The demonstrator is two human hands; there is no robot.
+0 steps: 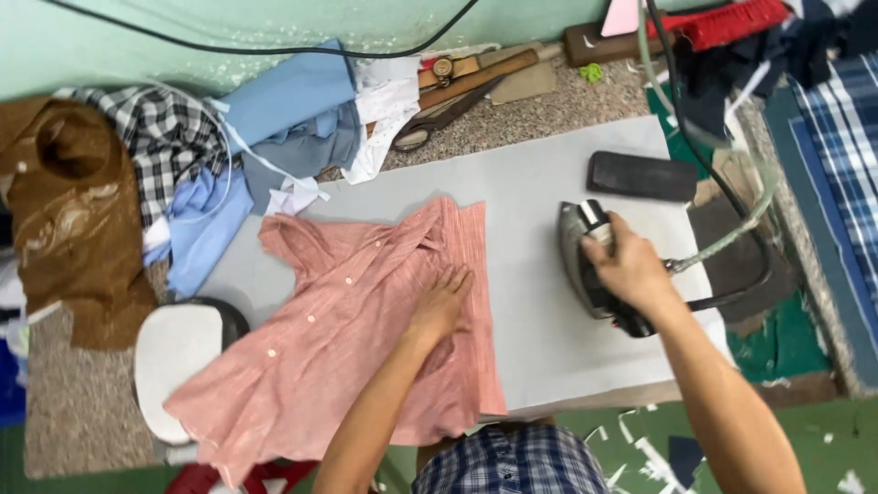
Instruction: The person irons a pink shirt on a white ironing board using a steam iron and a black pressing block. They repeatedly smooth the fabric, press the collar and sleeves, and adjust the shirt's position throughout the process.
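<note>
Light was bright, even and diffuse from above, leaving only soft shadows under the iron. Focus held centrally; edges bowed slightly, with mild blur at corners.

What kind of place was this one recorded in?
Probably a tailoring or garment workshop. The right hand grips an iron with a hose on a padded pressing board, the left hand flattens a pink shirt, and large scissors lie by folded fabric pieces.
</note>
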